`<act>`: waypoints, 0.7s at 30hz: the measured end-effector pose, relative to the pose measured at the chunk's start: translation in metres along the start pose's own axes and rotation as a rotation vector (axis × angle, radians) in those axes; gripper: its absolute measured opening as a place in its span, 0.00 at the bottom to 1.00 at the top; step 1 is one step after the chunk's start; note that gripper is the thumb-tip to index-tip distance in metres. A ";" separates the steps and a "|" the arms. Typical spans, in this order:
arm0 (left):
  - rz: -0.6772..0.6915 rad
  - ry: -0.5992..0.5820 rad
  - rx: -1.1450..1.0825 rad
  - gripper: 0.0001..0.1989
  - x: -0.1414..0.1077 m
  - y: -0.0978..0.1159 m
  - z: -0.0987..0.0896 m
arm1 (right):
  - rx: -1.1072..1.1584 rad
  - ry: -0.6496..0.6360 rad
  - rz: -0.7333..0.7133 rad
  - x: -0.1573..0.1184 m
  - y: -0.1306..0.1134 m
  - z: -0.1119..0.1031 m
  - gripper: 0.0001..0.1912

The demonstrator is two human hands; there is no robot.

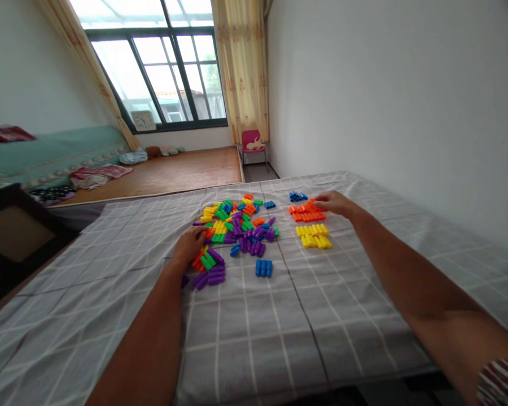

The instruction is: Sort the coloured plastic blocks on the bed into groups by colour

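My left hand (189, 245) is at the left edge of a mixed pile of small ridged plastic blocks (237, 228) in purple, green, yellow, blue and orange. Its fingers are closed at an orange block (210, 232). Over on the right, my right hand (335, 203) pinches an orange block (312, 204) at the top of a group of orange blocks (307, 216). Yellow blocks (313, 235) lie in rows nearer me, and blue blocks (297, 196) lie together behind the orange ones. A blue block (263, 268) sits apart in front of the pile.
Everything lies on a grey checked cloth (245, 338) over a bed-like surface. Purple blocks (211, 277) are near my left forearm. A white wall (385, 101) is on the right. Beyond are a brown mat (186, 169), a pink chair (250, 138) and a window (165, 73).
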State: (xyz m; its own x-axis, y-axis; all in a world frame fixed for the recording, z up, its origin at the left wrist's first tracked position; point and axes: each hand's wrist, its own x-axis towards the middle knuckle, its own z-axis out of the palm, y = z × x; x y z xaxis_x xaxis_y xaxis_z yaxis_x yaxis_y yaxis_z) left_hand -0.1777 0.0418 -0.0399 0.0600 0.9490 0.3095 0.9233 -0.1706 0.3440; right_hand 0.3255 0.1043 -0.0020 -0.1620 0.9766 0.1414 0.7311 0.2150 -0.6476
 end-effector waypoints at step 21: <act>0.029 0.004 -0.018 0.21 0.001 -0.004 0.001 | -0.477 0.119 0.314 -0.016 0.060 -0.011 0.12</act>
State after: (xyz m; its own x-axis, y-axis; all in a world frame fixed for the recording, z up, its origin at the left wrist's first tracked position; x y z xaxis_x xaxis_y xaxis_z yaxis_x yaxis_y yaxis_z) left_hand -0.1809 0.0438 -0.0419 0.0856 0.9426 0.3229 0.9143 -0.2031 0.3505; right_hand 0.3788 0.1015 -0.0348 0.1661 0.9812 0.0981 0.9543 -0.1349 -0.2667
